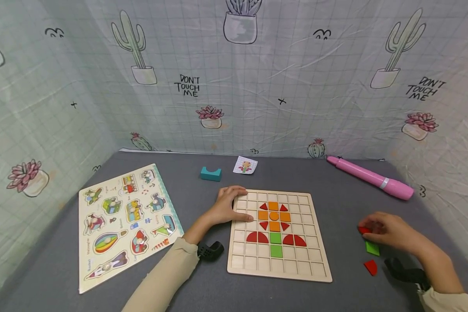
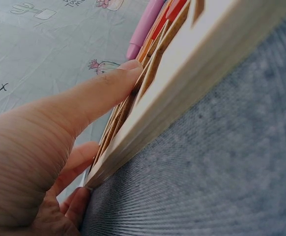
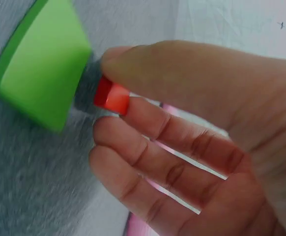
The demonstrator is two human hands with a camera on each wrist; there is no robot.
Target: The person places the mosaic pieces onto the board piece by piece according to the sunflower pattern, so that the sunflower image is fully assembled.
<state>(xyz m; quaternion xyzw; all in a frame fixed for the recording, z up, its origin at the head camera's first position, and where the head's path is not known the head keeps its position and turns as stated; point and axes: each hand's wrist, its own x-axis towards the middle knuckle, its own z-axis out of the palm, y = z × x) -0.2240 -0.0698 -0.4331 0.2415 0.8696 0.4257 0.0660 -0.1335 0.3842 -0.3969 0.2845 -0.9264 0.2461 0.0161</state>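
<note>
A square wooden grid board (image 1: 253,264) bears a flower pattern of orange, red and green pieces. My left hand (image 1: 227,207) rests at its upper left corner, thumb (image 2: 96,96) extended onto the top face and other fingers spread along the edge. To the right of the board, my right hand (image 1: 388,230) pinches a small red piece (image 3: 112,96) between thumb and index finger; much of the piece is hidden by the fingers. Just beyond those fingertips lies a green square piece (image 1: 372,248). A red quarter-circle piece (image 1: 371,267) lies nearer me on the table.
A picture puzzle board (image 1: 125,229) with vehicles lies at left. Behind the grid board are a teal arch block (image 1: 211,174) and a small picture card (image 1: 245,165). A pink marker-shaped tube (image 1: 368,177) lies at the back right, near the curtain (image 1: 253,108).
</note>
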